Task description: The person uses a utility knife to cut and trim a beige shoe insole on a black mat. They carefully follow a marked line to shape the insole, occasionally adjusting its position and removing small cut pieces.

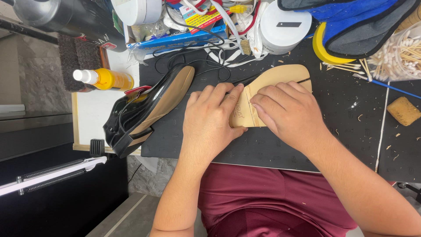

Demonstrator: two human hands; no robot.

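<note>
Black matting (351, 131) covers the cluttered bench, and on it a tan insole (267, 85) lies flat near the middle, toe pointing away from the person. Both hands press on its heel end, the left hand (210, 123) flat with fingers laid on the edge, the right hand (287, 112) with fingers curled down onto it, neither closed around it. Just left lies a glossy black shoe (140, 114) on its side, a yellow spray bottle (105, 79) beyond it; a sponge (403, 110) and cotton swabs (397, 55) sit off to the right.

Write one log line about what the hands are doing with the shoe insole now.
left hand: pressing tan insole | right hand: pressing insole heel end | surface: black mat | nearby: black shoe lying left, untouched
</note>
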